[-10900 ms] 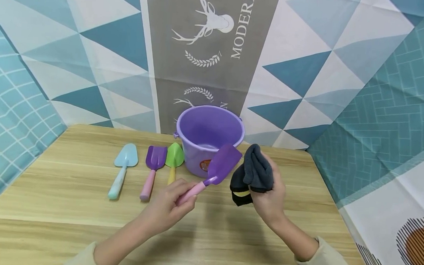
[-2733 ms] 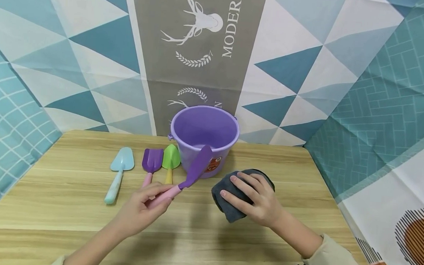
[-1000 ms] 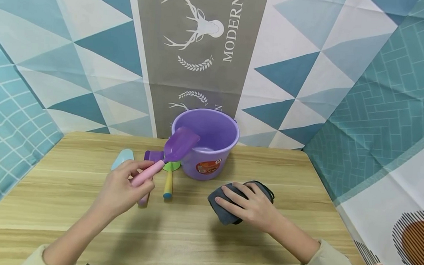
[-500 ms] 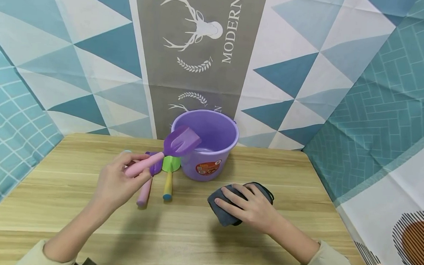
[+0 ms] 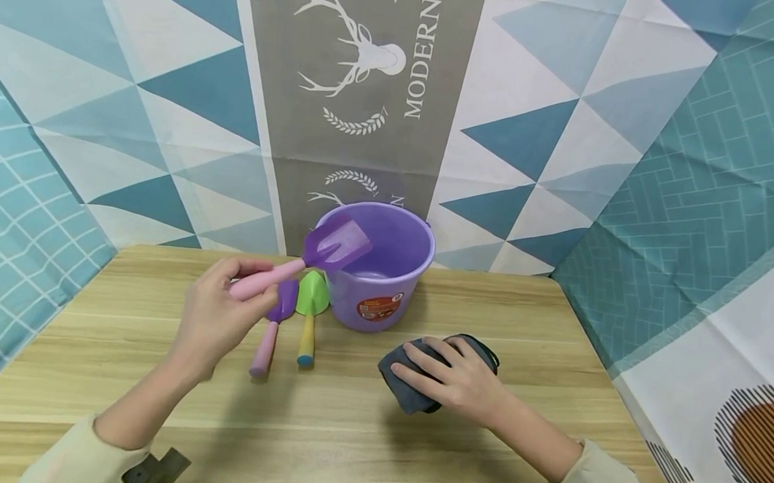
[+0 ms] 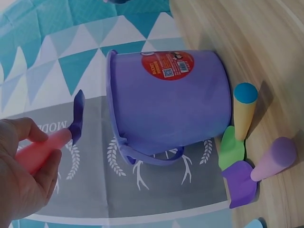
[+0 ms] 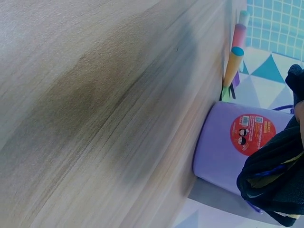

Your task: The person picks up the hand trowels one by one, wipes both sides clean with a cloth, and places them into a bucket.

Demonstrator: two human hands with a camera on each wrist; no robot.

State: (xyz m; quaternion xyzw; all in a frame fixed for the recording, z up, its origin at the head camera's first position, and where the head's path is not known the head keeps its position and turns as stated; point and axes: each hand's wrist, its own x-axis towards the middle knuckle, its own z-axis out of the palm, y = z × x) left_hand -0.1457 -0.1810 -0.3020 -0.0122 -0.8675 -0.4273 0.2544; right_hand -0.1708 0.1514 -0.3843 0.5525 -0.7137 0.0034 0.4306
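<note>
My left hand (image 5: 215, 316) grips the pink handle of a toy shovel (image 5: 339, 245) with a purple blade. In the head view the blade overlaps the rim of the purple bucket (image 5: 377, 307); in the left wrist view it stands edge-on, apart from the bucket. My right hand (image 5: 455, 376) holds a folded dark grey cloth (image 5: 412, 389) from above, fingers spread over it. Black edging and a bit of yellow show in the cloth's folds (image 7: 270, 175) in the right wrist view. A shadow lies on the table below the cloth.
Left of the bucket lie a green trowel (image 5: 308, 318) with a yellow handle and a second purple shovel (image 5: 265, 348) with a pink handle. A light-blue trowel (image 6: 255, 223) is hidden behind my left hand in the head view. Patterned cloth walls (image 5: 534, 59) surround the wooden table (image 5: 350, 451).
Earlier the shovel was near the cloth; my left hand has since carried it left and, lately, slightly up. My right hand has turned over with the cloth and lowered, now nearly still.
</note>
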